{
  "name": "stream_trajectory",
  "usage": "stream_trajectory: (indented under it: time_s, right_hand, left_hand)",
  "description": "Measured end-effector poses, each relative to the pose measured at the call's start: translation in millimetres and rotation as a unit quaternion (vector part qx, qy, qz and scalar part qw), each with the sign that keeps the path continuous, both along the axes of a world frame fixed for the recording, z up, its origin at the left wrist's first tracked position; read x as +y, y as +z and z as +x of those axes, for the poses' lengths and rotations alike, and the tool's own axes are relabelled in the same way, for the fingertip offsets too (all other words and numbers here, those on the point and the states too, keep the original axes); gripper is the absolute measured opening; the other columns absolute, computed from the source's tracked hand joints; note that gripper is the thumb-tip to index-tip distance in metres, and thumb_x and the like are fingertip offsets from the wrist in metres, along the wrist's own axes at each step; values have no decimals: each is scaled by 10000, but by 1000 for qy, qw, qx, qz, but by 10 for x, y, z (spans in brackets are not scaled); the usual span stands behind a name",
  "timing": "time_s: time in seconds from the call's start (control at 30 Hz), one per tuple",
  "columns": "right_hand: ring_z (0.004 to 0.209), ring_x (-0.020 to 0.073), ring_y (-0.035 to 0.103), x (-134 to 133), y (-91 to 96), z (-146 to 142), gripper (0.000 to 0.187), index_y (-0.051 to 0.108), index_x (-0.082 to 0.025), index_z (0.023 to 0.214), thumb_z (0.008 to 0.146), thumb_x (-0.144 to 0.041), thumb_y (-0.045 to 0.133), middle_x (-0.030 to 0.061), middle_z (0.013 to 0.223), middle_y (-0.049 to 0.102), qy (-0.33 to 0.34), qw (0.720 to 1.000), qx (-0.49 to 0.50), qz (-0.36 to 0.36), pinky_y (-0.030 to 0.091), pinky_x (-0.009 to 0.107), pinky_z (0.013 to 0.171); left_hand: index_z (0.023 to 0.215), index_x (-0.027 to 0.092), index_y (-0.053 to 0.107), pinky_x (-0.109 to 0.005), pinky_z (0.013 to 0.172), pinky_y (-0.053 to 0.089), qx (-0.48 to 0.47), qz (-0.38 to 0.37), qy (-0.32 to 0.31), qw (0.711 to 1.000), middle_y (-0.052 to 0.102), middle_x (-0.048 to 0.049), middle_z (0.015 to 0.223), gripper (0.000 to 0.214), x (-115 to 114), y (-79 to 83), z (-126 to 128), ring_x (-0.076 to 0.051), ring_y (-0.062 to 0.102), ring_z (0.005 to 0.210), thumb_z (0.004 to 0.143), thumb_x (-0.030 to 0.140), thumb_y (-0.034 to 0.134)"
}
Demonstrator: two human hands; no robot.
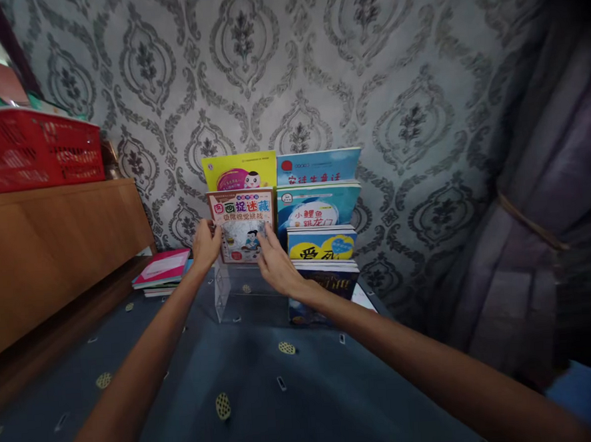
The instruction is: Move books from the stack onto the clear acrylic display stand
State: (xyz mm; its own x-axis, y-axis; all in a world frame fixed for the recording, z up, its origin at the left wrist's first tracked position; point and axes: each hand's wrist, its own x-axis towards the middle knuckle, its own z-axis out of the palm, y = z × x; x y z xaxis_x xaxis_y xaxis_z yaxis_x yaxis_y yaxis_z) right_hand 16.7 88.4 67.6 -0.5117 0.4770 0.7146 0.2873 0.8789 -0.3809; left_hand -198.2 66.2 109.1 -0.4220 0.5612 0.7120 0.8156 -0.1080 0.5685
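A brown-bordered children's picture book (241, 231) stands upright in the left column of a clear tiered book stand (222, 295). My left hand (207, 243) has its fingers curled round the book's left edge. Against the lower right of the cover, my right hand (277, 262) lies with fingers stretched upward. Behind this book rises a yellow book (239, 166). The right column holds a light-blue book (317, 166), a teal book (319, 206), a blue and yellow book (322, 245) and dark blue books (329, 282), in descending rows.
A short stack of books with a pink one (163, 266) on top lies left of the stand. Further left, a red basket (45, 146) sits on a wooden cabinet (62, 255). Dark patterned cloth (195, 387) covers the surface. A curtain (516, 234) hangs at right, before patterned wallpaper.
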Motion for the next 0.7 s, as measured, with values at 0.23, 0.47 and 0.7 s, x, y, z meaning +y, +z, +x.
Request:
stream_trajectory:
  time_s: [0.23,0.47,0.7]
  right_hand:
    - [1577,306,115,20,-16,41,608,378,-104,1551,950,-132,466,158,1705,156,6,1000,-11,15,223,518,1280]
    - [1568,333,160,13,-22,68,589,409,-105,1527,939,-96,445,166,1700,163,-5,1000,-19,19,260,537,1269]
    - [1571,301,167,12,-45,117,611,383,-176,1545,942,-106,443,109,1694,211,10,999,-2,38,264,540,1269]
  left_hand:
    - [791,225,516,-352,853,458,0,19,-37,999,631,-53,852,212,21,76,-74,-232,584,868,944,349,438]
    - [700,227,449,-328,778,481,-28,24,-83,996,536,-9,705,277,153,73,-205,-200,559,751,966,303,450]
    - [694,221,454,-334,771,492,-61,51,-127,989,511,6,685,298,286,45,-274,-188,545,717,988,268,466]
